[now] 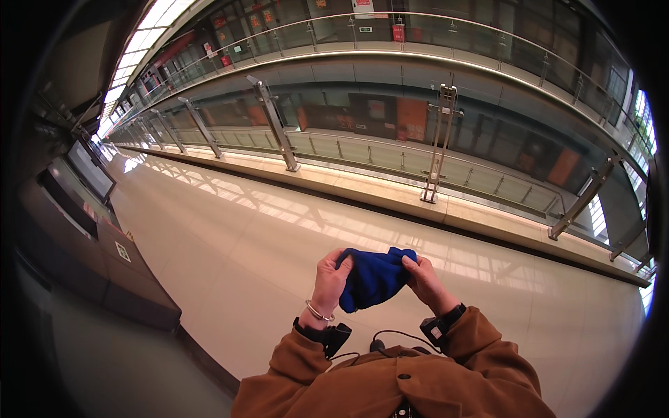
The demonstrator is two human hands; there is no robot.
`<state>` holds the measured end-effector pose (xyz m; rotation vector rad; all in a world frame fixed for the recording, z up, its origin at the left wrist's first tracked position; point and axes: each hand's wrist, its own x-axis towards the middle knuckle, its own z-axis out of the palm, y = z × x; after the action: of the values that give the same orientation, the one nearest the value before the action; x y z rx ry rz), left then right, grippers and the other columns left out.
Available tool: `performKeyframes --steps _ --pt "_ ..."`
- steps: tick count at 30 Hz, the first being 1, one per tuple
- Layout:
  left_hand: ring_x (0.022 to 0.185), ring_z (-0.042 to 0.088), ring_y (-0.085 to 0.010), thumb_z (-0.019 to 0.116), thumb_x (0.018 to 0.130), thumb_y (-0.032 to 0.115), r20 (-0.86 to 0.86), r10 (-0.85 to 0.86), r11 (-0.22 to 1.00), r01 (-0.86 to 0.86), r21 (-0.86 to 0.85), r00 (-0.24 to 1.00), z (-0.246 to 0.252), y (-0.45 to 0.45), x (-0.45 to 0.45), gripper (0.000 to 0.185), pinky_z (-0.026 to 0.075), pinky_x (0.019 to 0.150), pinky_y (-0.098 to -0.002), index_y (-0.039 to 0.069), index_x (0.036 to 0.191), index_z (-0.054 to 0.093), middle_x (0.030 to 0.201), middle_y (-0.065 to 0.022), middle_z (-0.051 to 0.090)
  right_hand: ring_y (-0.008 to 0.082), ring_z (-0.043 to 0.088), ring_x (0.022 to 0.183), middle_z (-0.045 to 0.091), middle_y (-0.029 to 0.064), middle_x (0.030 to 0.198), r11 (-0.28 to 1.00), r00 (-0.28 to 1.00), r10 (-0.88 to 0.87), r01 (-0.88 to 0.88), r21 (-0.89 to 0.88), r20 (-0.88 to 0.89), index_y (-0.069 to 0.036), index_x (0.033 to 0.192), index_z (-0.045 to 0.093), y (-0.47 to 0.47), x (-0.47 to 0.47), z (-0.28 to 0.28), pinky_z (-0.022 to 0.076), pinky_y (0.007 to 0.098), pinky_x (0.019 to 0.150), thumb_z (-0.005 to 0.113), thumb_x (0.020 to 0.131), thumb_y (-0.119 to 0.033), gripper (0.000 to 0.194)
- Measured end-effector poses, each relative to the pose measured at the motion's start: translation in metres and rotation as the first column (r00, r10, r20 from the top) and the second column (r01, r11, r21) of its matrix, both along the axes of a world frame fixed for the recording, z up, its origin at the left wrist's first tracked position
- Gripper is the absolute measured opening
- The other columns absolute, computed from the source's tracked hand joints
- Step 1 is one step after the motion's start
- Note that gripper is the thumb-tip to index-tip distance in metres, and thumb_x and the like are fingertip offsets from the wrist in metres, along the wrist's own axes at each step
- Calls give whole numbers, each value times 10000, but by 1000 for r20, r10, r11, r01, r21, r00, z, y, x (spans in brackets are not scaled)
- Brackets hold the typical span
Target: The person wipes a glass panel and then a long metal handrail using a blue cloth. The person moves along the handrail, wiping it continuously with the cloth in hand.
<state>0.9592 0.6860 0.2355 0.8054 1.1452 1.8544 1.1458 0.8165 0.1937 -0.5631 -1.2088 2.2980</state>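
Note:
A dark blue cloth (375, 279) is stretched loosely between my two hands in front of my chest, its middle creased into folds. My left hand (333, 274) pinches its left edge between thumb and fingers; a metal bangle sits on that wrist. At the cloth's upper right corner, my right hand (426, 282) grips a bunched part. Each wrist has a black strap with a small black device, and thin black cables run from them towards my brown jacket (376, 386). What the cloth is exactly cannot be told.
Pale polished floor (251, 251) lies below my hands. Beyond it runs a stone ledge (355, 187) with a glass railing on metal posts (276, 125), overlooking other levels. A dark wall (141, 282) with a small sign stands at the left.

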Motion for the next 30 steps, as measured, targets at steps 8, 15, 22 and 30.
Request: performKeyframes --steps 8,15,22,30 --pt "813 661 -90 605 992 85 121 -165 986 164 23 979 9 40 1 107 554 758 -241 11 1039 667 940 -24 712 203 612 1130 598 114 1264 995 979 -5 -14 94 205 -7 1382 448 25 2 9 513 344 948 716 875 -533 778" --pt "821 617 -58 601 987 76 -76 -141 988 136 -68 987 32 59 16 152 519 747 -209 -22 1079 674 924 -5 685 382 470 1318 497 251 1388 554 900 -416 135 821 133 55 1477 300 40 -13 30 371 416 1105 798 815 -379 936" --pt "777 604 -75 632 951 86 -317 -178 975 124 -184 931 49 88 39 131 517 705 -245 -17 1020 675 865 -12 675 256 603 1127 603 184 1253 616 992 90 -121 779 83 -24 1419 451 61 1 71 484 375 980 850 790 -292 792" --pt "833 632 -79 759 863 59 -447 -408 889 235 -393 796 43 98 47 269 546 756 -254 -9 1113 686 917 -5 703 74 606 899 689 15 1010 812 970 208 -242 531 125 6 1183 634 99 38 82 523 266 840 689 923 -99 285"
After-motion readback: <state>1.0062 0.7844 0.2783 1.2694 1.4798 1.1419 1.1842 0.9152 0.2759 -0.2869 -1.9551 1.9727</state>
